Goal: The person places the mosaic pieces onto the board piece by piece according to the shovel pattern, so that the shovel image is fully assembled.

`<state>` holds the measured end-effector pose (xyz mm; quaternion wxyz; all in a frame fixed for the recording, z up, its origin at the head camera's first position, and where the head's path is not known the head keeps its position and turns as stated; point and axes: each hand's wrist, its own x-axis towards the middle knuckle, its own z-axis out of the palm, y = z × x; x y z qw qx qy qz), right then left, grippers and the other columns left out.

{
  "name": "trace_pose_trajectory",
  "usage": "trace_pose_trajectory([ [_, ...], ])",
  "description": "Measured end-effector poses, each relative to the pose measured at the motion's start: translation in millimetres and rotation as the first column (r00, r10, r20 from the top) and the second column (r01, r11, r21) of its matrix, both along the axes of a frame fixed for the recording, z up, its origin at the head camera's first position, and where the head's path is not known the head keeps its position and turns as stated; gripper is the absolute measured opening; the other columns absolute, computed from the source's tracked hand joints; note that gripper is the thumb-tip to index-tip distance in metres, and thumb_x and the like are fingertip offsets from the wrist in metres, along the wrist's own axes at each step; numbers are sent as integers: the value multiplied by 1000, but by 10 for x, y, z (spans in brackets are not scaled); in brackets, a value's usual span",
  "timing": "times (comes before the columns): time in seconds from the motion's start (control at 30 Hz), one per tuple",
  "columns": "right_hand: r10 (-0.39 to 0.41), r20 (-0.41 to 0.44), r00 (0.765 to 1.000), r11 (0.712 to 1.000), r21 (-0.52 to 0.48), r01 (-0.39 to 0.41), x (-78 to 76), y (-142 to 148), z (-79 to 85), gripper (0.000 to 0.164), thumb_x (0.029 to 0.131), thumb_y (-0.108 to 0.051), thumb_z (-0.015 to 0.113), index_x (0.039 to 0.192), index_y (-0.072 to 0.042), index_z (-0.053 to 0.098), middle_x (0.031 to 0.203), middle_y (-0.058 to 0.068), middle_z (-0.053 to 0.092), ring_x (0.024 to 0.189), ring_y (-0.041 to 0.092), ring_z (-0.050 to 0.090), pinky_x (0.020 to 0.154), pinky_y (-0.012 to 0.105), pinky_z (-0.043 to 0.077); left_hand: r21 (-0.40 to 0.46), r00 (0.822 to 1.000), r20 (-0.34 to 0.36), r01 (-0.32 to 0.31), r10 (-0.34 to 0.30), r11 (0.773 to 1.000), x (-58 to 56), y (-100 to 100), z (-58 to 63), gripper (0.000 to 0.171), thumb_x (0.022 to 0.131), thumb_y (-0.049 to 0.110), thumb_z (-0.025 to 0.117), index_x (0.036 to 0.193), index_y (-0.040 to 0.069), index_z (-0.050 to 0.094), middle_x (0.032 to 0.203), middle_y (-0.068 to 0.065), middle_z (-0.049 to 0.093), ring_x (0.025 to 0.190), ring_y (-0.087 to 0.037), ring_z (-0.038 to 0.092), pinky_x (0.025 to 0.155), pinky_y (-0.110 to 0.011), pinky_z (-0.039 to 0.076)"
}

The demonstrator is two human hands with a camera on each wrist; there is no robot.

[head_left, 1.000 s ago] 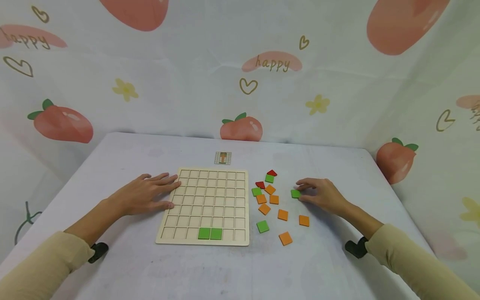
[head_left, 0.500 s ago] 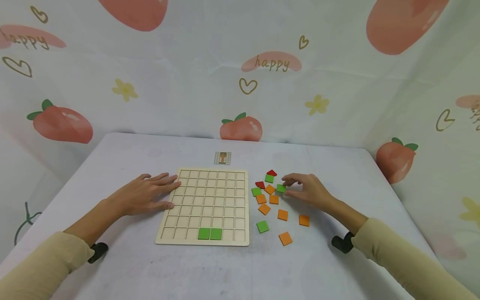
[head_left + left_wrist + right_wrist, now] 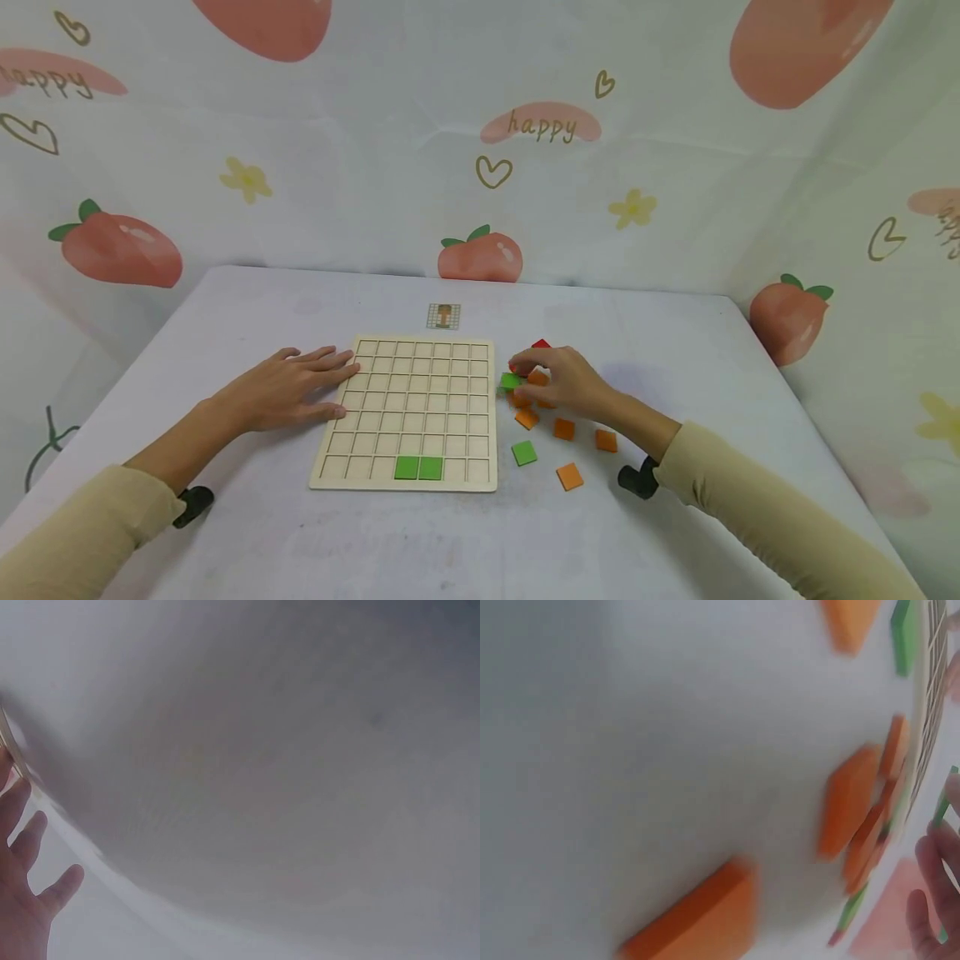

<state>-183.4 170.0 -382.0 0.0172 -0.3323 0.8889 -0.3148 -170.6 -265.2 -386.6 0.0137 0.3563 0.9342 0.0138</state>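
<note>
My right hand [image 3: 562,379] pinches a green square tile [image 3: 511,382] between thumb and fingers, over the loose tiles just right of the wooden grid board [image 3: 408,412]. The right wrist view also shows this green tile [image 3: 943,804], edge on, at the fingertips. My left hand [image 3: 296,390] lies with spread, straight fingers, their tips resting on the board's left edge; in the left wrist view the fingers [image 3: 28,840] reach the rim. Two green tiles [image 3: 418,468] sit side by side in the board's bottom row.
Several orange tiles [image 3: 564,429] lie right of the board, with a green tile [image 3: 524,453] among them. Red pieces [image 3: 541,343] are partly hidden behind my right hand. A small picture card [image 3: 444,316] lies beyond the board. A patterned cloth [image 3: 375,167] hangs behind the table.
My right hand has carried the green tile leftward from the right side of the scattered tiles to near the board's right edge. The left hand has stayed in place.
</note>
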Motion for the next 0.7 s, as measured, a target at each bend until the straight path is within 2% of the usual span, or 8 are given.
trace_pose_trajectory([
  [0.3,145,-46,988,988,-46,-147,31,-401,-6,37,85,-15,80,118,-2,69,102,2,74,95,18,68,84,38,54,6,1000,5,-3,3,1000,7,8,9,69,95,59,55,147,14,50,152,-9,47,139,-36,42,100,-62,39],
  [0.5,183,-48,982,983,-4,-183,92,-647,8,38,85,-20,81,118,-5,69,100,-2,73,95,13,67,86,32,52,6,1000,-2,7,-6,1000,4,1,3,69,96,59,54,148,14,50,152,-9,47,139,-36,42,100,-60,39],
  [0.7,209,-34,977,977,49,-207,172,-862,32,38,86,-22,80,119,-7,70,100,-3,74,96,11,66,92,30,48,9,1000,2,5,-5,1000,4,-4,-3,69,95,59,54,148,14,50,151,-9,47,139,-36,43,100,-61,39],
])
